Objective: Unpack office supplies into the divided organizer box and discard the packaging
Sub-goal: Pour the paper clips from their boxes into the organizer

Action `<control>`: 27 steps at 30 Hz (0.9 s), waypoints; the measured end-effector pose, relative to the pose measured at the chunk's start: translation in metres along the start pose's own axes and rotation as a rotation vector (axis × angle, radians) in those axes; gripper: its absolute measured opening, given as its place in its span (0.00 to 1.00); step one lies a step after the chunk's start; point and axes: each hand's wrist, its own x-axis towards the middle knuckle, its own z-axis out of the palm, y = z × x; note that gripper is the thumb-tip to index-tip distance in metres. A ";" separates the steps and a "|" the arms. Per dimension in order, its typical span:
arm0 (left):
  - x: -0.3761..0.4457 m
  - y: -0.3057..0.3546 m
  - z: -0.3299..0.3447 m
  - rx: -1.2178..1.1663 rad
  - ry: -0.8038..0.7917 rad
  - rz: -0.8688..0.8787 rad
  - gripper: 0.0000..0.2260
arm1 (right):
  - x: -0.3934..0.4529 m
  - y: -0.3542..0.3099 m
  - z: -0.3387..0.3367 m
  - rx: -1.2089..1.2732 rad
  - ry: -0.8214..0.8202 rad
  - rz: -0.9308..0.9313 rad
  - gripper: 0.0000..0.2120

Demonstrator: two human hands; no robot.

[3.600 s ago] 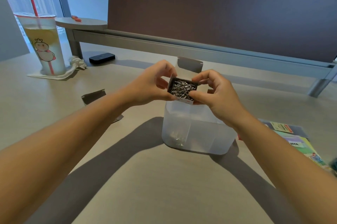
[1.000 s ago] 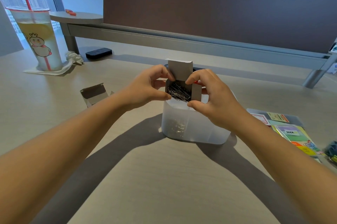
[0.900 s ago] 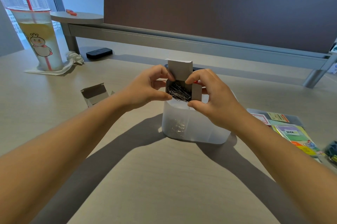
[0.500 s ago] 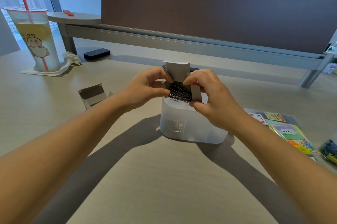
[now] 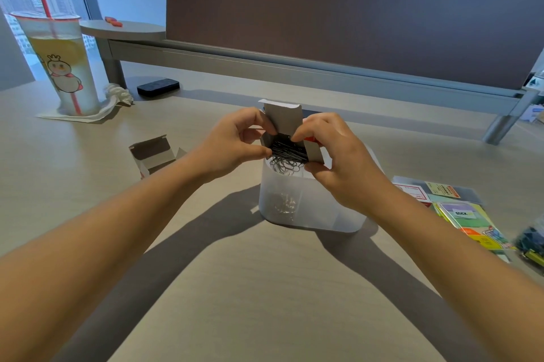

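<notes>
- Light wood-grain desk (image 5: pixel 265 288), brown partition panel (image 5: pixel 338 17) along the back on a grey rail, window with city view at 10 o'clock.
- Translucent organizer box (image 5: pixel 309 208) stands upright just past desk centre, 12 o'clock from the viewer. Inner divider shows faintly through the wall; exact compartment count hard to read.
- Small cardboard box (image 5: pixel 287 137) held directly above the organizer's left part, tilted mouth-down toward the viewer, top flap standing up.
- Paper clips (image 5: pixel 287 160) spilling from the box mouth in a tangled clump — lower loops hang at the organizer rim. A second pile sits at the bottom of the left compartment, blurred through the plastic.
- Left hand (image 5: pixel 229 146) pinches the box's left edge, thumb and fingers curled round it.
- Right hand (image 5: pixel 341 161) pinches the right side flap — index on top, thumb under. It hides the organizer's right rim and most of a red patch on the carton.
- Empty opened carton (image 5: pixel 156 155) lies on the desk at 10 o'clock from the organizer, well apart, flaps splayed.
- Sticky-note packs (image 5: pixel 465 220) at 3 o'clock, labels mostly too small to read; a dark bag at the right edge is cut off.
- Drink cup (image 5: pixel 61 67) with red straw at far 10 o'clock on a napkin; black flat object (image 5: pixel 158 87) beside the rail leg, unidentifiable.
</notes>
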 end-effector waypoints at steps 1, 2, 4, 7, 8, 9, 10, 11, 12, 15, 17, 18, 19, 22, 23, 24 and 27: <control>0.000 0.000 0.000 -0.001 -0.005 0.000 0.16 | 0.000 0.000 0.000 -0.002 0.006 -0.007 0.18; -0.001 0.001 -0.001 0.002 -0.009 -0.003 0.16 | 0.000 0.000 0.000 -0.008 0.011 -0.012 0.18; -0.002 0.002 -0.001 0.008 -0.015 -0.005 0.15 | 0.000 0.000 0.001 -0.021 0.020 -0.018 0.18; -0.003 0.002 -0.001 0.029 0.001 0.013 0.15 | 0.000 0.000 0.002 -0.026 0.038 -0.028 0.17; -0.003 0.002 0.000 0.043 0.012 0.021 0.15 | 0.001 -0.001 0.002 -0.025 0.045 -0.033 0.17; -0.004 0.001 0.000 0.055 0.022 0.030 0.15 | 0.001 -0.001 0.002 -0.024 0.053 -0.038 0.17; -0.004 0.001 0.000 0.063 0.029 0.042 0.15 | 0.001 -0.001 0.002 -0.024 0.061 -0.043 0.18; -0.004 0.000 0.000 0.071 0.034 0.052 0.15 | 0.001 -0.002 0.003 -0.028 0.071 -0.050 0.18; -0.005 -0.001 0.001 0.082 0.038 0.060 0.14 | 0.002 -0.002 0.003 -0.034 0.082 -0.060 0.18; -0.005 -0.003 0.001 0.109 0.066 0.071 0.11 | 0.003 0.000 0.006 -0.069 0.124 -0.103 0.18; -0.007 -0.003 0.002 0.100 0.078 0.086 0.12 | 0.004 0.001 0.008 -0.088 0.144 -0.130 0.17; -0.007 -0.002 0.002 0.096 0.082 0.096 0.12 | 0.004 0.002 0.008 -0.097 0.152 -0.141 0.17; -0.007 -0.001 0.002 0.098 0.089 0.102 0.13 | 0.005 0.003 0.009 -0.106 0.160 -0.150 0.17; -0.007 0.000 0.002 0.118 0.104 0.089 0.13 | 0.006 0.005 0.010 -0.081 0.160 -0.130 0.17; -0.007 0.000 0.002 0.127 0.098 0.073 0.13 | 0.006 0.005 0.009 -0.048 0.158 -0.109 0.17; -0.007 0.001 0.002 0.139 0.087 0.062 0.13 | 0.007 0.004 0.009 -0.005 0.160 -0.088 0.18; -0.005 0.005 0.002 0.208 0.056 0.065 0.17 | 0.006 0.001 0.005 0.137 0.165 -0.003 0.20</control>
